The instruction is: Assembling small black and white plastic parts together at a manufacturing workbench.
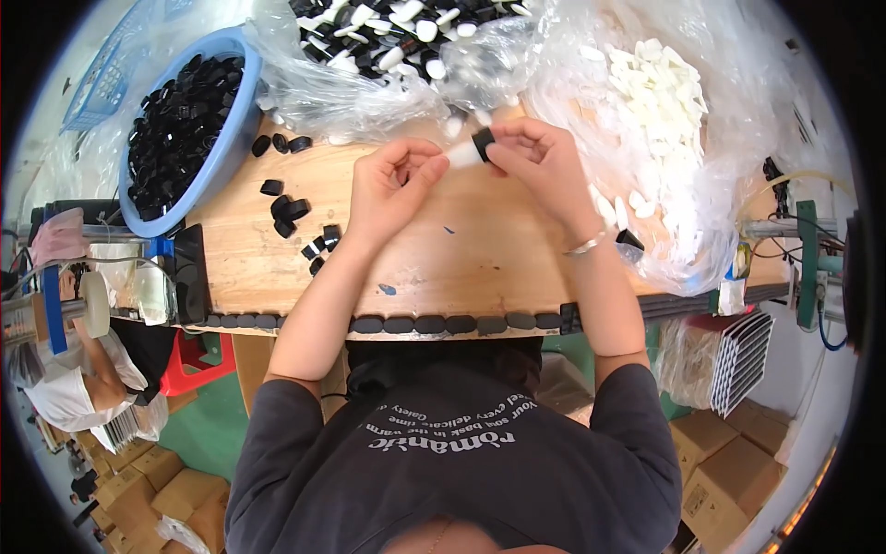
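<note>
Over the middle of the wooden table, my left hand point(399, 187) pinches a small white plastic piece point(463, 155) between thumb and fingertips. My right hand point(543, 166) grips a short black cap point(483, 144), its thumb and fingers closed round the far side. The cap sits against the right end of the white piece; whether one is inside the other I cannot tell. Several loose black caps point(288, 209) lie on the wood to the left of my left forearm.
A blue basin point(247, 102) of black caps stands at the far left. Plastic sheeting point(369, 106) holds mixed black and white pieces at the back. White pieces point(655, 102) are heaped at the right. Dark padding point(429, 324) lines the table's front edge. Another person point(88, 388) is at left.
</note>
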The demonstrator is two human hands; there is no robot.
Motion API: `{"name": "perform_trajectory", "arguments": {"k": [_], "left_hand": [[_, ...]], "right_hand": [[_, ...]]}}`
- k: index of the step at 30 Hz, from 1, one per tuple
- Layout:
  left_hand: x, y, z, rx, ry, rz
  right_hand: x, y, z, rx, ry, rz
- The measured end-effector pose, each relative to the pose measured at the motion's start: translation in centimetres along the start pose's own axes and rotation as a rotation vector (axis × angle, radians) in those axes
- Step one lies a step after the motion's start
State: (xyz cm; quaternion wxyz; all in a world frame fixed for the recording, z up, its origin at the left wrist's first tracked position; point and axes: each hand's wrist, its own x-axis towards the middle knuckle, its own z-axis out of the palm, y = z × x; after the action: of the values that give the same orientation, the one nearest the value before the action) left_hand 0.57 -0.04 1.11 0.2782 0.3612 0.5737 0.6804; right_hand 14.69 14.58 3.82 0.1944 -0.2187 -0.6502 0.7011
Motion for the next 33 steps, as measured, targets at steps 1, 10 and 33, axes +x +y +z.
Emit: {"name": "perform_trajectory", "arguments": {"k": [1, 10, 33], "left_hand": [[0.4, -0.2, -0.6, 0.004, 0.004, 0.009], [1.5, -0.4, -2.9, 1.046, -0.058, 0.353], [0.6, -0.8, -1.0, 0.685, -0.206, 0.108]], "right_hand": [[0.5, -0.8, -0.9, -0.175, -0.087, 0.095], [7.6, -9.3, -2.9, -0.864, 0.343, -0.848], [3.9, 0.1, -18.5, -1.745, 0.438, 0.151]]}}
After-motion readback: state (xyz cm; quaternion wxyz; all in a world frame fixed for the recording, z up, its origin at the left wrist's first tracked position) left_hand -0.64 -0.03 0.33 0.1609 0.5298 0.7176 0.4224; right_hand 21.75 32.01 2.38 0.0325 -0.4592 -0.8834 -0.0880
